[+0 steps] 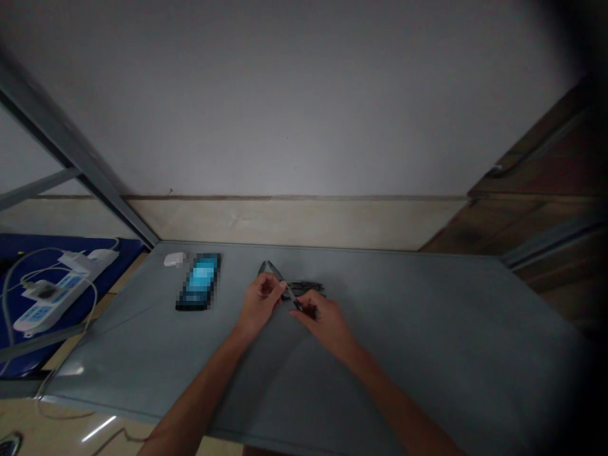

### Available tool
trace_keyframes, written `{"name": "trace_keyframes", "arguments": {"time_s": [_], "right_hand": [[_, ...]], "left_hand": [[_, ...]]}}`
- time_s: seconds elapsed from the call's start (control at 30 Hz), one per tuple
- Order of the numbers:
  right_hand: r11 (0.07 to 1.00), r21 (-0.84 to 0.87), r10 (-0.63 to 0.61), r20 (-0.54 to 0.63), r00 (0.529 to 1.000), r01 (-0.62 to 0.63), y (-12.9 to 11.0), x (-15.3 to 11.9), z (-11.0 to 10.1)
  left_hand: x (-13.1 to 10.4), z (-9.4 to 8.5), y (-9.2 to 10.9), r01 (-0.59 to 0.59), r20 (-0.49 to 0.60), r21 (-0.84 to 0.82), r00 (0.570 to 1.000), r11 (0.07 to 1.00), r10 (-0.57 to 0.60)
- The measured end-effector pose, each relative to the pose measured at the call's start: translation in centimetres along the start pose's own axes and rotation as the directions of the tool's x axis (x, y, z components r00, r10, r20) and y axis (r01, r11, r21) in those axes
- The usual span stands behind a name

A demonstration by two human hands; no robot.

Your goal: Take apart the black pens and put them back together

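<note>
Both hands are raised over the middle of a grey table [408, 335]. A slim dark pen [285, 279] slants down to the right between them. My left hand [261, 297] has its fingers pinched round the upper part of the pen, and the dark tip of a second slim object [262, 267] sticks up behind those fingers. The pen's lower end is pinched by my right hand [325, 316]. Several dark pens [311, 287] lie in a pile just behind my hands, partly hidden by them.
A phone with a lit screen [199, 282] lies left of my hands, beside a small white case [175, 259]. Farther left, a white power strip [66, 291] with cables rests on a blue surface [128, 246]. A wall rises behind the table; a metal frame [102, 196] stands left.
</note>
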State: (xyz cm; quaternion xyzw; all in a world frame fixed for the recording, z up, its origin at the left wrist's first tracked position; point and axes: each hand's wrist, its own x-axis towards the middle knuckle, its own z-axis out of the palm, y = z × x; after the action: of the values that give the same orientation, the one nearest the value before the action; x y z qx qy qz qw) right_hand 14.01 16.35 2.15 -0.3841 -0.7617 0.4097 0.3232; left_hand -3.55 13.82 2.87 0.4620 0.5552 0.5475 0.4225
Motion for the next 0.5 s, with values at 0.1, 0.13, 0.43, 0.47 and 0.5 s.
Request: {"name": "trace_keyframes", "arguments": {"time_s": [0.1,0.13,0.43,0.47,0.5], "right_hand": [[0.999,-0.047,-0.018,-0.013,1.0,0.017,0.2,-0.3,0.6],[0.998,-0.054,-0.022,-0.012,1.0,0.021,0.3,-0.3,0.8],[0.984,-0.125,-0.121,0.062,0.991,0.128,0.2,-0.5,0.6],[0.981,-0.142,-0.127,0.053,0.99,0.133,0.1,-0.4,0.3],[0.978,-0.157,-0.133,0.046,0.99,0.138,0.0,-0.3,0.1]], "left_hand": [[0.0,0.0,0.0,-0.004,0.006,0.036,1.0,0.999,0.003],[0.0,-0.1,0.0,0.004,0.009,0.044,1.0,0.999,-0.004],[0.6,-3.0,1.6,-0.03,-0.194,0.122,0.98,0.992,0.054],[0.7,-3.6,1.6,-0.041,-0.234,0.26,0.967,0.965,0.104],[0.8,-4.3,1.5,-0.049,-0.257,0.411,0.952,0.91,0.168]]}}
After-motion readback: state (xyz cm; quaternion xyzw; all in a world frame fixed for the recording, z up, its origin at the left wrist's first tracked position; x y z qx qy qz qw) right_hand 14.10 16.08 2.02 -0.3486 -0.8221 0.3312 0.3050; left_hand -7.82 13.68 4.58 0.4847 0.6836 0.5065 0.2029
